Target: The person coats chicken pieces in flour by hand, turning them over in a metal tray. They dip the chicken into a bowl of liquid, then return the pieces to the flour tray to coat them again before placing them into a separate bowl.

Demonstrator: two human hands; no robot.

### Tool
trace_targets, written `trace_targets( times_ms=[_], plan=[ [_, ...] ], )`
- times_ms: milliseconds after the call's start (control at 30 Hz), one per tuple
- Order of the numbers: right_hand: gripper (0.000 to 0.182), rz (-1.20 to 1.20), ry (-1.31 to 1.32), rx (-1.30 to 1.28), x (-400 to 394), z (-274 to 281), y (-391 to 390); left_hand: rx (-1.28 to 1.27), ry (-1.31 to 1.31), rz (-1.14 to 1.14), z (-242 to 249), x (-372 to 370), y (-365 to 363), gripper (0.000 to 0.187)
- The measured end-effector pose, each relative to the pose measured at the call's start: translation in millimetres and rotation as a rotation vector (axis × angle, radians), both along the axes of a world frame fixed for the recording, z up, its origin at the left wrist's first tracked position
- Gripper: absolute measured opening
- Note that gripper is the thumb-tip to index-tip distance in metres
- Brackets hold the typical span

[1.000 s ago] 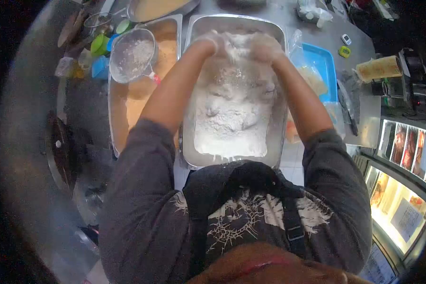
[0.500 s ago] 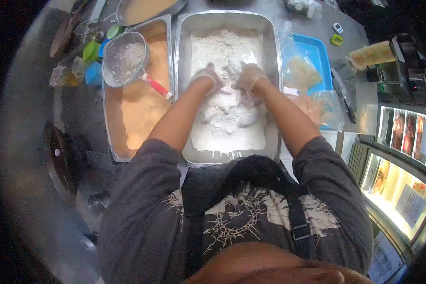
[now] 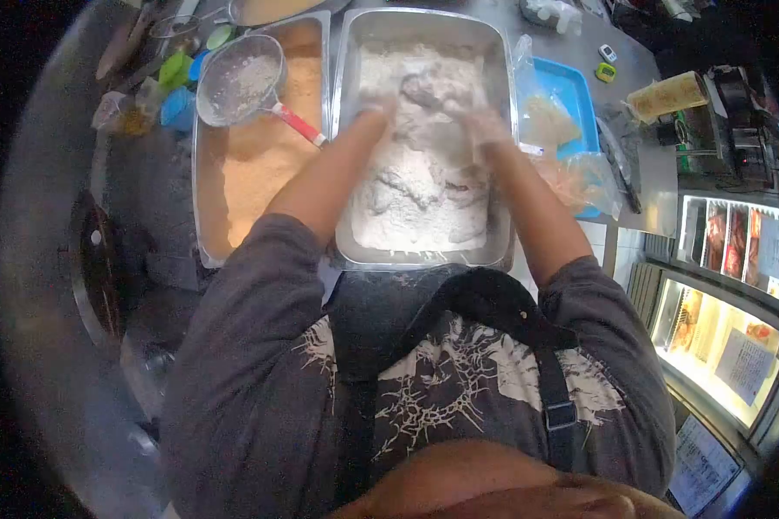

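A deep metal pan point(image 3: 347, 65) holds white flour point(image 3: 407, 221) with floured lumps in it. My left hand point(image 3: 379, 117) is over the pan's left side, in a thin clear glove, its fingers smeared by motion. Over the right side is my right hand point(image 3: 486, 131), gloved too and just as blurred. Whether either hand holds anything is hidden by the blur. Between and beyond them lies a coated piece point(image 3: 424, 89), also smeared. More lumpy, flour-covered pieces lie nearer to me in the pan.
Left of the pan, a strainer point(image 3: 241, 80) with a red handle rests over a tray of orange-brown powder point(image 3: 255, 186). On the right are a blue tray point(image 3: 587, 112) with plastic bags, a knife point(image 3: 616, 160), two small timers point(image 3: 607, 65) and a wrap roll point(image 3: 666, 97).
Both hands have lifted from the flour and are now blurred. The flour surface is more broken up, with darker lumps showing. The whole view has shifted slightly.
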State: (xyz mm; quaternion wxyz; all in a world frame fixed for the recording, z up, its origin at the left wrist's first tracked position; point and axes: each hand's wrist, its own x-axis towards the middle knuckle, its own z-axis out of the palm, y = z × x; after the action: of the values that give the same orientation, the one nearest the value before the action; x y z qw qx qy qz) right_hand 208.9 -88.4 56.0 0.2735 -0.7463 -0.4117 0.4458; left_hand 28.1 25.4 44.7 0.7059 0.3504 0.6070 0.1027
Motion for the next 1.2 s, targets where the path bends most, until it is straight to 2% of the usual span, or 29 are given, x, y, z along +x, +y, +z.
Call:
trace_targets(
  times_ms=[33, 67, 100, 133, 167, 200, 267, 367, 400, 433, 500, 533, 567, 600, 667, 700, 733, 767, 800, 867, 900, 933, 967, 1000, 1033, 1067, 1100, 1167, 1200],
  plan=[
    [0.03, 0.034, -0.111, -0.017, -2, -5, -7, 0.159, 0.159, -0.196, -17, -5, -14, 0.039],
    [0.031, 0.355, -0.546, 0.047, 1, -35, -29, 0.313, 0.343, -0.414, -30, -13, -32, 0.041],
    [0.034, 0.566, -0.699, -0.035, -8, -34, -40, 0.431, 0.522, -0.6, -38, -22, -53, 0.043],
    [0.038, 0.784, -0.843, -0.085, -17, -32, -51, 0.454, 0.588, -0.705, -43, -27, -75, 0.045],
    [0.042, 0.89, -0.699, -0.281, -36, -8, -57, 0.434, 0.603, -0.753, -49, -33, -96, 0.047],
    [0.044, 0.838, -0.625, -0.274, -42, 2, -71, 0.377, 0.553, -0.723, -59, -39, -111, 0.049],
    [0.046, 0.727, -0.492, -0.251, -48, 19, -86, 0.177, 0.261, -0.414, -90, -45, -121, 0.054],
    [0.036, -0.536, 0.65, -0.46, -72, 44, -72, -0.22, -0.117, 0.073, 2, -25, -116, 0.054],
    [0.036, -0.587, 0.751, -0.37, -71, 52, -66, -0.215, -0.395, 0.119, -2, -26, -106, 0.054],
    [0.035, -0.635, 0.857, -0.282, -70, 60, -60, -0.147, -0.508, 0.044, -6, -25, -92, 0.055],
    [0.037, -0.58, 1.054, -0.045, -38, 14, -35, -0.206, -0.706, 0.056, 24, -19, -61, 0.056],
    [0.037, -0.552, 1.145, 0.068, -42, 35, -30, -0.337, -0.793, 0.145, 24, -13, -45, 0.057],
    [0.037, -0.52, 1.245, 0.177, -46, 58, -24, -0.303, -1.007, 0.232, 16, -6, -38, 0.054],
    [0.039, -0.51, 0.787, 0.118, -39, 39, -14, -0.165, -0.808, 0.161, 10, -6, -31, 0.054],
    [0.045, -0.282, 0.172, 0.013, -25, 1, -22, 0.235, -0.05, -0.251, -8, -18, -41, 0.053],
    [0.047, -0.083, 0.011, -0.021, -19, -4, -39, 0.38, 0.292, -0.503, -18, -27, -52, 0.052],
    [0.045, -0.04, 0.051, -0.113, -20, -11, -56, 0.447, 0.517, -0.739, -28, -38, -68, 0.052],
    [0.044, 0.007, 0.086, -0.206, -24, -13, -73, 0.46, 0.62, -0.949, -33, -47, -89, 0.051],
    [0.047, -0.102, 0.323, -0.36, -34, -11, -93, 0.467, 0.671, -1.148, -33, -53, -109, 0.051],
    [0.039, 0.807, -0.327, -0.314, -50, -13, -111, 0.488, 0.539, -1.38, -48, -58, -143, 0.05],
    [0.038, 0.798, -0.343, -0.334, -60, -8, -112, 0.508, 0.461, -1.423, -41, -55, -156, 0.049],
    [0.036, 0.786, -0.365, -0.349, -70, -2, -108, 0.504, 0.463, -1.372, -33, -49, -159, 0.051],
    [0.034, 0.773, -0.386, -0.365, -74, 2, -104, 0.291, 0.222, -1.017, -35, -49, -157, 0.05],
    [0.034, 0.516, -0.076, -0.352, -71, -22, -101, 0.08, -0.011, -0.65, -40, -50, -158, 0.049],
    [0.034, 0.257, 0.229, -0.332, -64, -71, -95, -0.049, 0.002, -0.496, -29, -44, -151, 0.047],
    [0.037, -0.087, 0.628, -0.349, -74, -57, -88, -0.167, 0.015, -0.318, -16, -38, -143, 0.046],
    [0.04, -0.265, 0.893, -0.328, -82, -29, -77, -0.264, 0.034, -0.132, -4, -32, -135, 0.045],
    [0.046, -0.425, 1.184, -0.212, -78, 13, -48, -0.238, -0.164, 0.022, -26, -27, -103, 0.044],
    [0.046, -0.468, 1.226, -0.133, -67, 25, -37, -0.326, -0.261, 0.077, -16, -22, -80, 0.045]
  ],
)
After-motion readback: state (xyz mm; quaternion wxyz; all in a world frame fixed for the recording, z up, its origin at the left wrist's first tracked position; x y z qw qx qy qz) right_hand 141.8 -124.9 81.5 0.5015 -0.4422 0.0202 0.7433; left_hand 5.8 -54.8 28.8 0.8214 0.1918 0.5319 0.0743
